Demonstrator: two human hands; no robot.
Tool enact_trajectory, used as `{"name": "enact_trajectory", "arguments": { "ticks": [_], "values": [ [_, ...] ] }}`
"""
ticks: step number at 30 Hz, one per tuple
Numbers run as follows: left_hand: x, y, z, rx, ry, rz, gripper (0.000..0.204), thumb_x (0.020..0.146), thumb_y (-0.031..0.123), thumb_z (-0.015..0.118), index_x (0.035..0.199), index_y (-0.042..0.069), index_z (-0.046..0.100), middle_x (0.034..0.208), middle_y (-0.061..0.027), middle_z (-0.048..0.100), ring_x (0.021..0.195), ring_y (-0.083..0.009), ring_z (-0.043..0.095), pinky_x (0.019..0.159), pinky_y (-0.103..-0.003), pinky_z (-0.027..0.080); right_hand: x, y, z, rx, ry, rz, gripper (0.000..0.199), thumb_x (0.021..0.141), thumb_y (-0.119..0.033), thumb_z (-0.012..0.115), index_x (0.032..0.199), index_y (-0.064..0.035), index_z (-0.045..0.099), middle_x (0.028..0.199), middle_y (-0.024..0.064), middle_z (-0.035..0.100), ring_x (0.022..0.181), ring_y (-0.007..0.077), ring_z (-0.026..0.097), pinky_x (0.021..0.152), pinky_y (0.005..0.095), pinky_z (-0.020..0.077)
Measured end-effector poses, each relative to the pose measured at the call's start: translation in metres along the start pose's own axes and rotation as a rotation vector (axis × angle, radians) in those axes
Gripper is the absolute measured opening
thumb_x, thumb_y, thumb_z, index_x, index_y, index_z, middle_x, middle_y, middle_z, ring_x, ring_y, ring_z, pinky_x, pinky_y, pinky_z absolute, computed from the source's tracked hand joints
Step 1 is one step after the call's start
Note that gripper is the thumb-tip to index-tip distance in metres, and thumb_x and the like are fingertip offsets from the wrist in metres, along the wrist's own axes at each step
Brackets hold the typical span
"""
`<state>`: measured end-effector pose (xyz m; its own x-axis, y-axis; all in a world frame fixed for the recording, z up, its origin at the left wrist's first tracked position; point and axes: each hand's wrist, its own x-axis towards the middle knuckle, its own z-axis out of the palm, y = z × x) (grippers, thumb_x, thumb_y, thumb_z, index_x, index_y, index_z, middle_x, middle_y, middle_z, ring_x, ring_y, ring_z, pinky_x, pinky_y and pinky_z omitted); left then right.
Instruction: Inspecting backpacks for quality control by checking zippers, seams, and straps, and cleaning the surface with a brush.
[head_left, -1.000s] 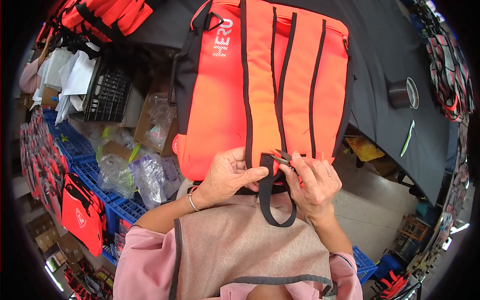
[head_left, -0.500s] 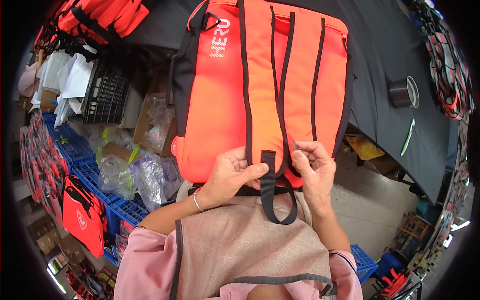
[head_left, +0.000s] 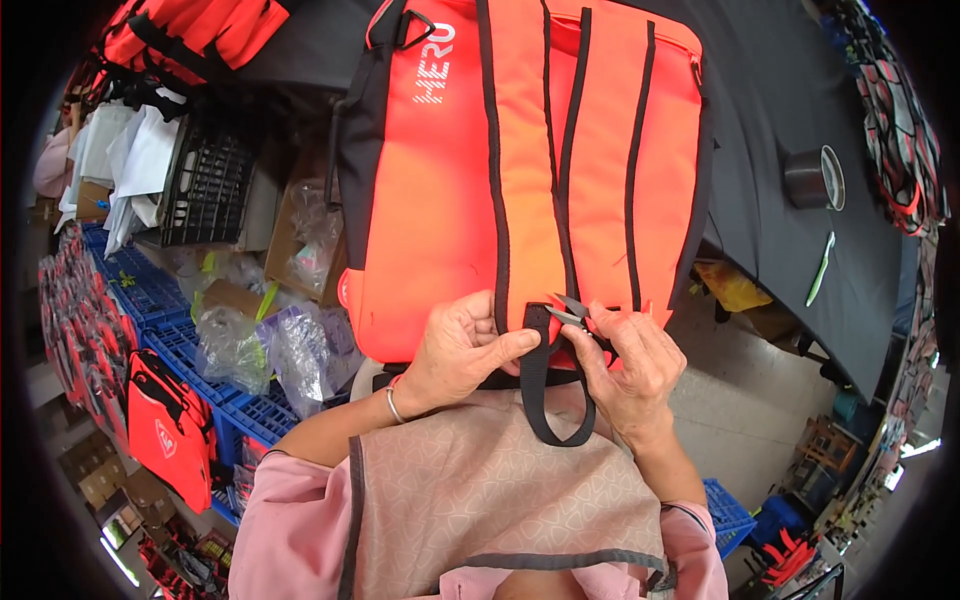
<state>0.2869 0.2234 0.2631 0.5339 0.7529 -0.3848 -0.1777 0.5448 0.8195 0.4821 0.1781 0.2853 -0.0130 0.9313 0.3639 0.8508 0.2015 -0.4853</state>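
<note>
A bright orange fabric backpack with black trim and black webbing straps (head_left: 450, 190) is lying flat on a dark-covered table (head_left: 770, 110), its lower edge hanging over the near side toward the person. The left hand (head_left: 455, 350) is closing thumb and fingers on the bottom hem of the bag beside a black webbing loop (head_left: 545, 385), pinning the cloth flat. The right hand (head_left: 625, 365) is curling shut round a pair of small metal thread snips (head_left: 570, 312), whose blades are pointing at the top of the loop where it is stitched into the hem. The bag is looking light, soft and floppy, probably empty, so it is likely to slide or bunch rather than hold its shape; the firmest places to take hold seem to be the bound hem and the webbing, which is stiffer and less slippery than the smooth panel cloth. The snips are sharp and are working close to the seam, so the cloth wants holding taut and steady. Farther off on the table a roll of dark tape (head_left: 812, 178) is standing, and blue plastic crates (head_left: 150, 310) are lining the floor at the left.
</note>
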Motion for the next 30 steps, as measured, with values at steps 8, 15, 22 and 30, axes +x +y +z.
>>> {"name": "enact_trajectory", "arguments": {
  "ticks": [8,15,22,30],
  "values": [
    [0.001,-0.004,-0.001,0.025,0.017,-0.011,0.028,0.091,0.010,0.069,0.113,-0.004,0.061,0.098,-0.0074,0.070,0.082,-0.0104,0.069,0.064,-0.023,0.059,0.002,0.001,-0.001,-0.006,0.012,-0.011,0.030,0.069,-0.016,0.085,0.092,-0.0032,0.070,0.074,0.0042,0.064,0.061,0.0198,0.062,0.055,0.0303,0.0480],
    [0.002,-0.005,-0.002,0.028,0.025,-0.013,0.026,0.091,0.009,0.069,0.111,-0.005,0.061,0.096,-0.0083,0.070,0.082,-0.0111,0.069,0.064,-0.023,0.059,0.003,0.002,-0.001,-0.032,-0.018,-0.035,0.030,0.071,-0.016,0.084,0.094,-0.0031,0.070,0.073,0.0040,0.062,0.059,0.0191,0.060,0.053,0.0303,0.0463],
    [0.003,-0.003,-0.003,0.056,0.004,-0.024,0.028,0.092,0.010,0.068,0.114,-0.004,0.060,0.098,-0.0083,0.070,0.083,-0.0114,0.069,0.064,-0.024,0.059,0.003,0.008,0.005,0.058,-0.031,0.015,0.027,0.072,-0.013,0.083,0.093,-0.0033,0.070,0.071,0.0063,0.061,0.060,0.0194,0.060,0.053,0.0290,0.0465],
    [0.006,-0.006,-0.007,-0.070,-0.067,-0.077,0.029,0.093,0.014,0.068,0.115,-0.003,0.061,0.098,-0.0079,0.070,0.084,-0.0116,0.068,0.065,-0.023,0.058,0.007,0.020,0.011,1.400,-0.157,0.892,0.021,0.088,-0.007,0.072,0.104,0.0040,0.064,0.084,0.0029,0.069,0.076,0.0066,0.062,0.071,0.0216,0.0495]
  ]
}}
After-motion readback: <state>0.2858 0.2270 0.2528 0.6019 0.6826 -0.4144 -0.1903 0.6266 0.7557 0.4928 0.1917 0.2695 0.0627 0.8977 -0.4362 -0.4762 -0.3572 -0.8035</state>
